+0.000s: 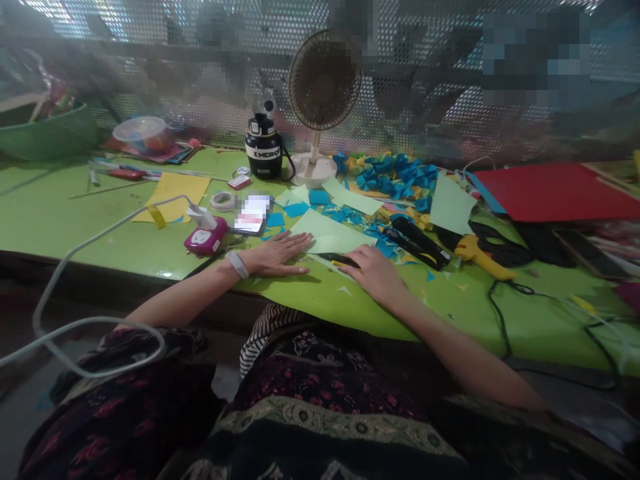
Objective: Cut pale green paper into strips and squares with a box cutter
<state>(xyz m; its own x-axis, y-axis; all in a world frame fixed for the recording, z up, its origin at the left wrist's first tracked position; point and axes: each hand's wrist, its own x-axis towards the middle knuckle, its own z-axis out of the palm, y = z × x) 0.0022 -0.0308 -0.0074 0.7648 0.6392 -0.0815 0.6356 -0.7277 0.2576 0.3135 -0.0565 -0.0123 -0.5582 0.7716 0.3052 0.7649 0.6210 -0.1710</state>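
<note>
Lying flat, the left hand (281,255) extends straight fingers onto the left corner of a pale green sheet (336,231) on the worktop (300,292); the right hand (376,272), fingers curled around a dark-and-yellow tool (343,260), rests at the sheet's near edge; blue paper scraps (400,175) lie beyond the sheet, a phone (253,215) lies to its left, a yellow glue gun (483,259) to its right, and a fan (325,80) stands at the back

I look in on what seems a craft workspace: paper scraps (400,175), a pale green sheet (335,233), a glue gun (483,257) and a tape roll (216,202) share a tabletop (440,300).
</note>
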